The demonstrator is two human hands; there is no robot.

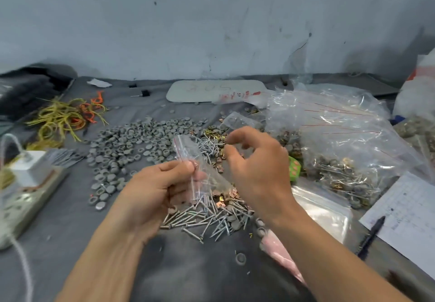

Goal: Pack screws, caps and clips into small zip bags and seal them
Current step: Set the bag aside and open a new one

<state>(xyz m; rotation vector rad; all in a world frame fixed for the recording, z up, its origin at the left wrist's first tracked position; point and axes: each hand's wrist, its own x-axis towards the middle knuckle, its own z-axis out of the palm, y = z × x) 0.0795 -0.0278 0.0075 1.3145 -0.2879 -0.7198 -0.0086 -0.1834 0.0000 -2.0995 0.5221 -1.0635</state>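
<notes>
One zip bag (188, 153) in left hand (153, 184) (aslant)

Odds and ends on my grey cloth (188, 268)
Yellow and orange rubber bands (61, 118) lie far left; nearer me a power strip (26, 198) carries a white adapter (30, 167). At my right a black pen (372, 237) crosses the edge of a gridded paper sheet (409, 210); a pale board (211, 89) lies by the wall (211, 19).

Surface: I see a grey cloth-covered table (188, 273).
Left side: yellow and orange rubber bands (63, 118), a power strip (26, 198).
Middle: grey caps (131, 141) beside screws (207, 219), brass clips (214, 133) behind.
Right side: large clear bag (341, 137), paper sheet (404, 212) under a pen (372, 235).
</notes>
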